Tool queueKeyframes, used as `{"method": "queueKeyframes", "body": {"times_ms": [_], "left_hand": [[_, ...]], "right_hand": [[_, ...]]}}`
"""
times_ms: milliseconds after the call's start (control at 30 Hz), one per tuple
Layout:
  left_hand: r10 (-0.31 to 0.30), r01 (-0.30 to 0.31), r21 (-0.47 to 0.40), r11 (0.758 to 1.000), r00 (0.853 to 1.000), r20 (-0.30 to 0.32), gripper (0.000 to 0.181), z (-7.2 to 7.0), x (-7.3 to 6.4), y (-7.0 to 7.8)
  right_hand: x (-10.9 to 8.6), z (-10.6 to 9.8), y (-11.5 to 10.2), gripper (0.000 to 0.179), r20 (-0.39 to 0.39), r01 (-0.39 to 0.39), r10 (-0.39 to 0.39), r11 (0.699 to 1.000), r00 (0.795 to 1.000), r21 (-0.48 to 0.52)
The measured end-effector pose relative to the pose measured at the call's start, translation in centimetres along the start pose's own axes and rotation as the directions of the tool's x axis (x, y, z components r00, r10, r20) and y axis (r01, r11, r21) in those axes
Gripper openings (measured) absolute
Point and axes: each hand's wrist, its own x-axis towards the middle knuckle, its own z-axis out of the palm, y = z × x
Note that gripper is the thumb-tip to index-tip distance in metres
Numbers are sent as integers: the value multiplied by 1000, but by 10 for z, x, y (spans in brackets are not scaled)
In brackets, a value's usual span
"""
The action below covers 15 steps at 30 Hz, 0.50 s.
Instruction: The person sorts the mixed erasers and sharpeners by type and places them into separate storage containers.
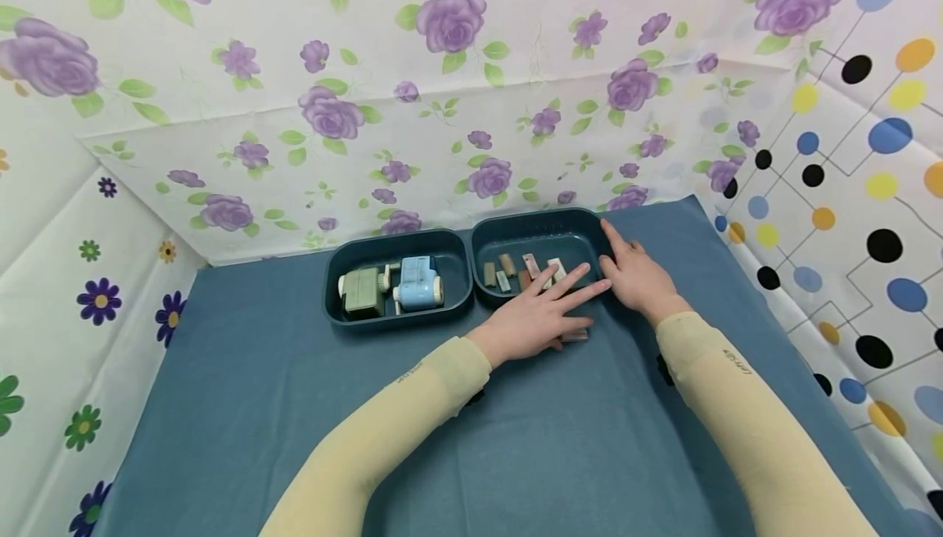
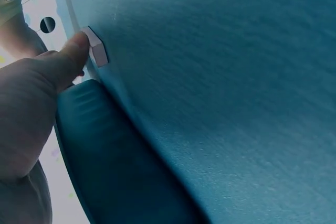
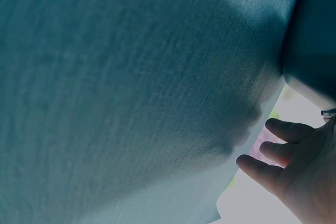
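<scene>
In the head view my left hand lies palm down with fingers spread over the front rim of the right tray. Its thumb touches a small pale block, apparently an eraser, on the cloth in front of the tray; the left wrist view shows this eraser at the thumb tip. Several small white and brown eraser-like blocks lie in the tray, some hidden by the fingers. At the tray's right end is my right hand, its fingers extended at the rim. The right wrist view shows its fingers spread, holding nothing.
Left of that tray stands a matching dark tray holding a green crank pencil sharpener and a blue one. Both sit on a blue cloth, close to the flowered back wall. A dotted sheet hangs at the right.
</scene>
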Motion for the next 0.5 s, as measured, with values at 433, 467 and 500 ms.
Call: {"method": "queueKeyframes", "body": {"times_ms": [433, 467, 500], "left_hand": [[6, -8, 70, 997, 999, 37, 44, 3, 8, 5], [8, -10, 66, 998, 999, 40, 44, 3, 8, 5], [8, -11, 61, 998, 999, 41, 44, 3, 8, 5]], "right_hand": [[-1, -1, 1, 70, 11, -1, 1, 1000, 1000, 3], [-2, -1, 0, 70, 11, 0, 0, 1000, 1000, 2], [-2, -1, 0, 70, 12, 1, -1, 1000, 1000, 1]]}}
